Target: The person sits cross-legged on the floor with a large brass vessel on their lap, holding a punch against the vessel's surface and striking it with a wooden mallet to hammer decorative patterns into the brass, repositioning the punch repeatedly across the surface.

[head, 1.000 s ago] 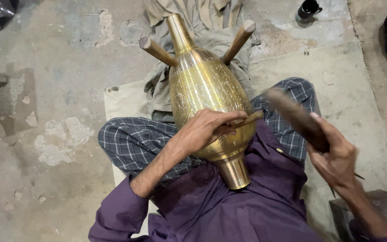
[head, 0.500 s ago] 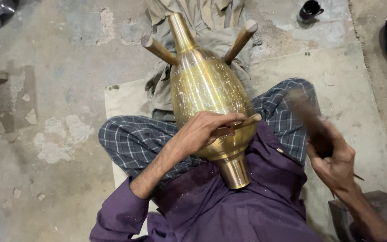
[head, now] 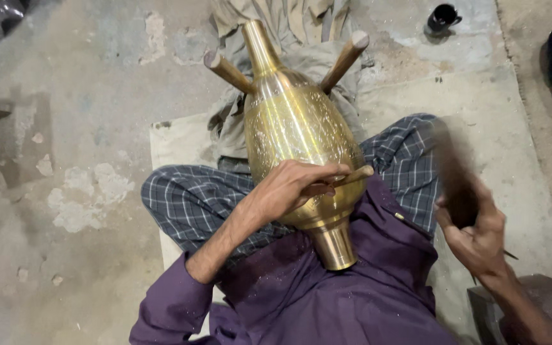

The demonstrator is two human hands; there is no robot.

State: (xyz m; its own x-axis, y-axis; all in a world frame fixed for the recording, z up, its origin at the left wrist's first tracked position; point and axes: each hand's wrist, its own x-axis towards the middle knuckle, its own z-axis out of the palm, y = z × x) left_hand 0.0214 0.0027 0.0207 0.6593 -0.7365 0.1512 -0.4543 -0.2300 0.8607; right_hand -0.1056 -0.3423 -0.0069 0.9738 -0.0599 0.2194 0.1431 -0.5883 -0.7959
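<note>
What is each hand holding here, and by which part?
The left hand grips a thin wooden-handled tool near its middle, tip against the brass vase. The right hand holds a dark mallet, motion-blurred, by its lower end.

A rough grey concrete floor [head: 84,128], patched and flaked in pale spots, carries a pale rectangular mat [head: 499,128] spread flat on it. A crumpled beige cloth [head: 301,25] lies at the mat's far edge, and a small black cup [head: 442,18] stands on the bare concrete just beyond it.
</note>
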